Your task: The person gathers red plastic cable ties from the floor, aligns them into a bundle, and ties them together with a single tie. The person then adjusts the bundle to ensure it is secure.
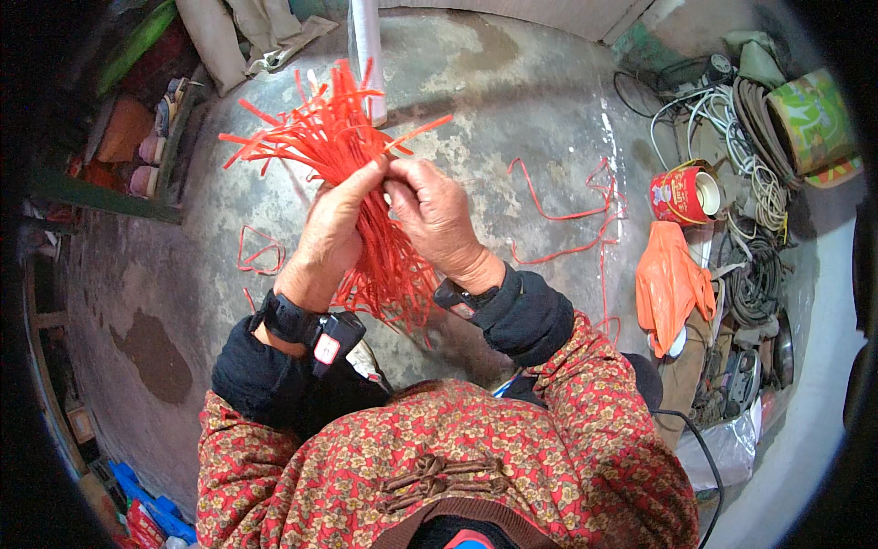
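My left hand is closed around the middle of a thick bundle of red strips. Cut ends of the strips fan out beyond the fingers, and the rest hangs down between my wrists. My right hand touches the bundle's right side, its thumb and forefinger pinching a red strip close to my left thumb. One strip end sticks out to the upper right above the fingers. Whether that is the pinched strip, I cannot tell. The palm side of my left hand is partly hidden by the strips.
Loose red strips lie on the concrete floor, right and left. A red tin, an orange plastic bag and coiled cables sit at the right. A white post stands ahead; shoes fill a left rack.
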Action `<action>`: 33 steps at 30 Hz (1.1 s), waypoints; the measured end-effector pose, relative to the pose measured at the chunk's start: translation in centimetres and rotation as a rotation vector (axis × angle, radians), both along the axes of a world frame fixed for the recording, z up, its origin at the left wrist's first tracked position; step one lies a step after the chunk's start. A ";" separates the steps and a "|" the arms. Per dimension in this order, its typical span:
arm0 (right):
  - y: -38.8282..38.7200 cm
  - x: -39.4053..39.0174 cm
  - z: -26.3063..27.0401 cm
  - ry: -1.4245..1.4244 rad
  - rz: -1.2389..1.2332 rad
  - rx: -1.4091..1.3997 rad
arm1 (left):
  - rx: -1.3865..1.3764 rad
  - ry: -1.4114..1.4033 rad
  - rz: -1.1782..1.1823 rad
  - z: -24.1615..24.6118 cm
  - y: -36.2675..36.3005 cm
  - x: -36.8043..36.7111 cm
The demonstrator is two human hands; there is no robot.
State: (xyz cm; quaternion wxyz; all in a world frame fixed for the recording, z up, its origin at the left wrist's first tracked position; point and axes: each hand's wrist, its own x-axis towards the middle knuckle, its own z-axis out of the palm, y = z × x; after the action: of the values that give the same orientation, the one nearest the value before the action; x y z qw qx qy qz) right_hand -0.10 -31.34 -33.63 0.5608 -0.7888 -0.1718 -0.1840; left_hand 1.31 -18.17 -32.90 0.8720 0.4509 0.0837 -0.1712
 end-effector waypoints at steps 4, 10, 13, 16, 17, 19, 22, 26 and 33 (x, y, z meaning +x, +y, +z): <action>-0.2 0.0 -1.2 0.121 0.101 0.023 | 0.048 -0.126 0.061 -0.5 1.3 1.1; -6.2 1.7 -5.3 0.327 0.246 -0.132 | -0.281 -0.081 0.221 0.8 10.0 5.2; -8.1 1.7 -9.9 0.434 0.201 -0.107 | -0.430 -0.164 0.237 0.9 15.2 6.0; -10.0 1.0 -15.2 0.458 0.089 -0.221 | -0.344 -0.206 0.434 2.1 19.5 5.8; -10.9 0.5 -16.9 0.477 0.060 -0.237 | -0.361 -0.225 0.440 2.7 20.7 5.5; -12.9 -0.8 -19.4 0.575 -0.041 -0.423 | -0.256 -0.285 0.612 3.7 22.1 4.7; -13.1 -2.3 -21.8 0.589 -0.120 -0.734 | 0.167 -0.499 0.774 4.2 21.9 3.4; -9.7 -1.9 -23.0 0.546 -0.130 -0.754 | 0.331 -0.503 0.810 4.2 19.6 3.5; -4.4 -1.5 -25.7 0.644 -0.265 -0.992 | 0.182 -0.443 0.635 4.2 18.3 3.1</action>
State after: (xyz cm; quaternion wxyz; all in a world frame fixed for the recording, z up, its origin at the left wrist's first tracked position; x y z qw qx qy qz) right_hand -1.62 -35.71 -59.33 0.1225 -0.9868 0.0409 0.0978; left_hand 4.45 0.12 -28.71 0.8348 0.5042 0.0437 0.2166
